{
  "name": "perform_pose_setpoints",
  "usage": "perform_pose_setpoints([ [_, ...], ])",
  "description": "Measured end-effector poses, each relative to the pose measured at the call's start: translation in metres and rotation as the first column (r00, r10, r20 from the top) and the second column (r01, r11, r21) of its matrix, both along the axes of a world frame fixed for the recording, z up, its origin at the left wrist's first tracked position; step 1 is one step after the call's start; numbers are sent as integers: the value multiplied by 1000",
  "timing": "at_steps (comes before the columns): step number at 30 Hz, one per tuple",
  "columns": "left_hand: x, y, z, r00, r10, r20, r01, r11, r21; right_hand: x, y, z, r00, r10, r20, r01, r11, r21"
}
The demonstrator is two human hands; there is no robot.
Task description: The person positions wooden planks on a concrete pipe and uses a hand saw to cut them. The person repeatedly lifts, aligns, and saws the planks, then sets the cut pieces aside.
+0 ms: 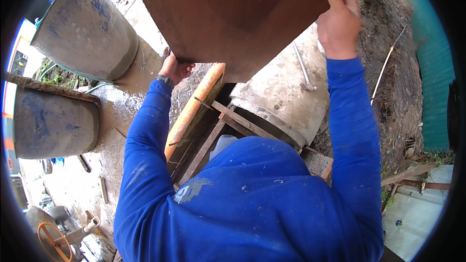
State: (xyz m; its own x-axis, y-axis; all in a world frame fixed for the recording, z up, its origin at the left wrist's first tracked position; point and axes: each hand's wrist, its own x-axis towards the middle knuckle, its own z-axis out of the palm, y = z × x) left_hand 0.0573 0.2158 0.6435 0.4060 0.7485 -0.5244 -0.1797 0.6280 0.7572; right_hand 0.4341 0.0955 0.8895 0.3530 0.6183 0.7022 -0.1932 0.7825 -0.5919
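Observation:
A large brown wooden panel point(233, 14) fills the top middle. My left hand point(177, 69) grips its lower-left corner, fingers curled at the edge. My right hand point(339, 26) holds the right edge higher up, thumb on the face. Beneath the panel, an orange-yellow weathered beam point(193, 114) lies diagonally beside a frame of narrow wooden battens point(245, 123) over a dark opening, partly hidden by my blue-sleeved body. To the right is a pale, curved-edged concrete surface point(279, 104) with a metal hammer-like tool point(301, 65) on it.
Two mud-stained buckets point(85, 29) point(56, 126) stand at left, a rough plank point(51, 87) across the nearer one. An orange wheel-like ring point(51, 242) is at lower left. Rough soil point(395, 106), a thin rod point(383, 73), a teal sheet barrier point(432, 68) and loose boards point(410, 172) are at right.

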Motion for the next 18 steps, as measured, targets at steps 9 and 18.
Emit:
perform_pose_setpoints([
  [9,-41,59,-37,986,-68,-150,60,997,-55,-44,12,-39,993,-98,62,110,969,-223],
  [18,-36,88,-78,973,-116,-201,84,983,-164,-72,-8,-64,970,-153,186,207,925,-319],
])
